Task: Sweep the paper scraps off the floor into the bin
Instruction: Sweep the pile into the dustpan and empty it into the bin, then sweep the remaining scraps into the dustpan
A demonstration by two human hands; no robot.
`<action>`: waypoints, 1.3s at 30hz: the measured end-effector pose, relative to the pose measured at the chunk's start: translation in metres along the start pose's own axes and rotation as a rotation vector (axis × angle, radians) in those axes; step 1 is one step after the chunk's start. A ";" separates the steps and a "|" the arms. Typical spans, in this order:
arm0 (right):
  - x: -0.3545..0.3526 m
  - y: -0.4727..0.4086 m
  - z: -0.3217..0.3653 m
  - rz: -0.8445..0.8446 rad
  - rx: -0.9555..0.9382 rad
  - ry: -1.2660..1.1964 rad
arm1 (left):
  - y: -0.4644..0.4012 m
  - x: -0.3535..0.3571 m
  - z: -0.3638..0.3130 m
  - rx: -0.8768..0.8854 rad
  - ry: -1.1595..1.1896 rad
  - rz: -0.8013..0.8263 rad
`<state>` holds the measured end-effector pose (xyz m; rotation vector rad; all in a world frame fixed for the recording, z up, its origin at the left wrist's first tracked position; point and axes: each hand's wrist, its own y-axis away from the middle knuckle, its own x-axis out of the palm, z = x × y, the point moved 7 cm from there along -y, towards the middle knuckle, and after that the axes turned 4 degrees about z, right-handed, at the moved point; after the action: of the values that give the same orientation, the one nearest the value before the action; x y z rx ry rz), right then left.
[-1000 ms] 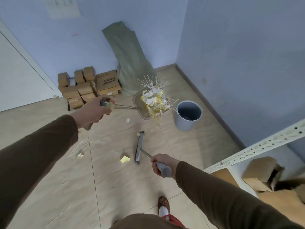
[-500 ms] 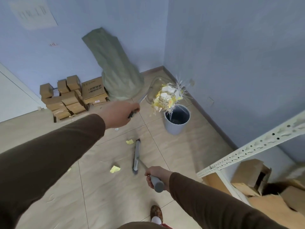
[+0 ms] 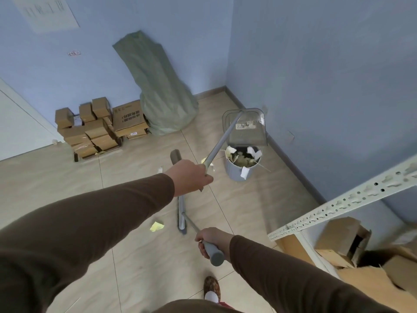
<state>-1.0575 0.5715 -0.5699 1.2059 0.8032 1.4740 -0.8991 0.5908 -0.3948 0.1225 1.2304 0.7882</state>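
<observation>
**Dustpan tipped over bin, scraps inside**

Left hand grips the long grey handle of the dustpan, fingers wrapped round it. The clear pan is tilted mouth-down right above the bin, in the corner by the blue wall. Paper scraps fill the bin's top, white and yellow; one white piece hangs over the front rim. Right hand grasps the grey grip of the broom, head resting on the tiled floor between the two hands. One yellow scrap lies on the floor just left of the broom head; a small white bit sits near the left wrist. Stacked cardboard boxes and a green sack stand against the far wall. White metal shelf rail at right, with open cartons below.
</observation>
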 end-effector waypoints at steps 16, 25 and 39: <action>-0.013 0.029 0.019 0.037 -0.002 -0.012 | 0.032 0.000 0.042 -0.250 0.271 -0.111; -0.026 0.059 0.059 0.106 0.043 -0.223 | 0.074 0.043 0.150 -0.625 0.747 -0.290; -0.008 0.049 0.177 -0.105 0.064 0.029 | 0.112 0.227 0.316 -1.053 1.159 -0.248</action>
<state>-0.9025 0.5331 -0.4776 1.1735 0.9261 1.3922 -0.6505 0.9102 -0.4062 -1.4953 1.6421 1.2359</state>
